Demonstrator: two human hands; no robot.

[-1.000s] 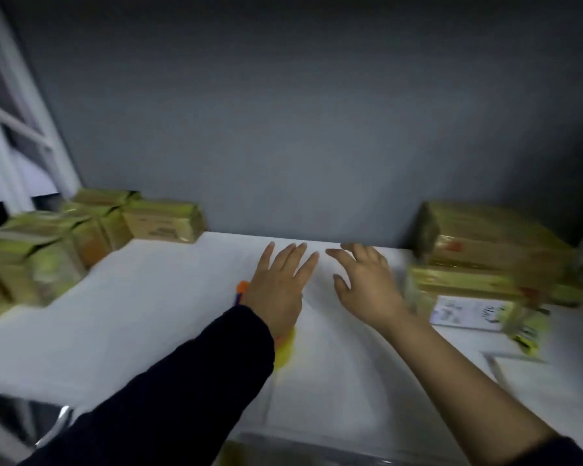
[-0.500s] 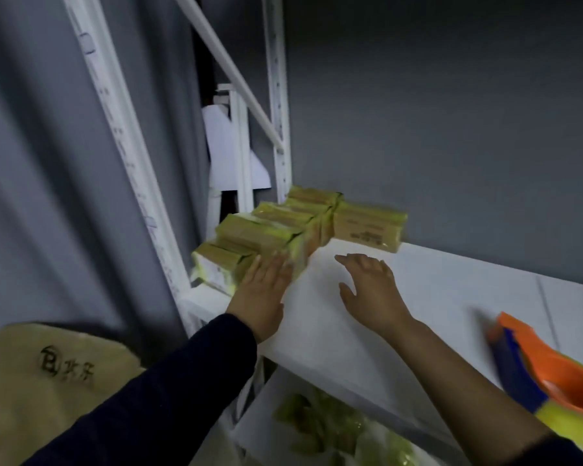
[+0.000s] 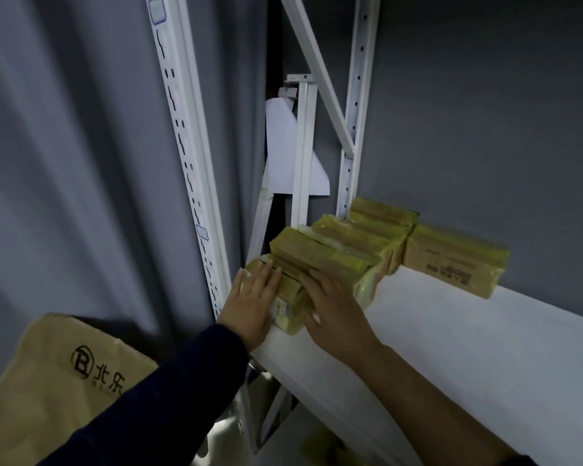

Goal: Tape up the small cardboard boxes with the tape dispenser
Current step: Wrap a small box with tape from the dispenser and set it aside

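Both hands are on the nearest small box [image 3: 288,312], and that is most of the trouble: it sits at the left end of the white shelf [image 3: 468,348], right at the front edge, and the hands cover nearly all of it. The left hand [image 3: 253,307] lies flat against its left side, fingers straight and close together, gripping nothing. The right hand [image 3: 337,311] rests on its right side, fingers stretched out along the top, thumb down by the front face. So it is pressed between two flat hands, with no curl round it that I can see.

There is a small label on the strip of front face showing between them, too blurred to read. Behind it, a row of boxes [image 3: 347,237] in shiny yellow wrapping runs back to the wall, and a lone box [image 3: 451,260] stands just beside the far end. That one has dark print on its front, but it is not legible.

Down on the lower shelf, some yellow-green things [image 3: 327,445] are a smear, cut off by the frame. Lower left, a brown paper bag [image 3: 48,381] is partly behind the dark sleeve [image 3: 169,398]. It has a circled B logo and the characters 北乐, with smaller print beneath that is lost.
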